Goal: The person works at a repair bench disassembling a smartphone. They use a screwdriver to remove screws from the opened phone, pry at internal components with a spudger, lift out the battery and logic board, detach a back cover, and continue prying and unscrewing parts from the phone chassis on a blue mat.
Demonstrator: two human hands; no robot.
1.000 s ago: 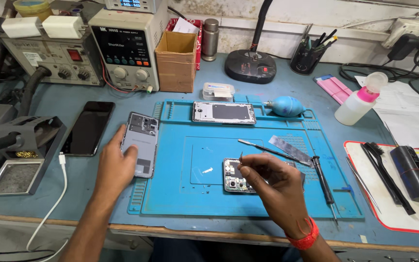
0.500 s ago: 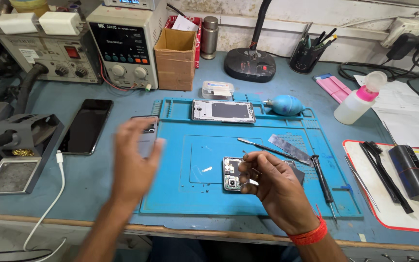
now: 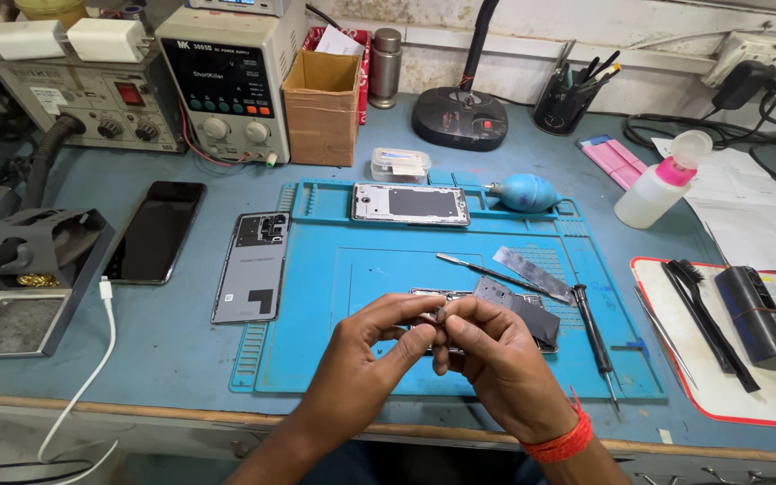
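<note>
My left hand and my right hand meet over the front of the blue work mat. Their fingertips pinch a small dark part between them. Just behind the hands lies an opened phone body with dark inner pieces showing, partly hidden by my fingers. A grey phone back cover rests on the mat's left edge, inner side up. A second phone frame lies at the mat's far edge.
A metal pry tool, a flat metal strip and a screwdriver lie right of the hands. A black phone lies at left, a blue air blower and a squeeze bottle farther back. Bench instruments and a cardboard box line the rear.
My left hand has let go of the grey back cover, which now lies on the mat's left edge, and has come across to join my right hand on the small part.
</note>
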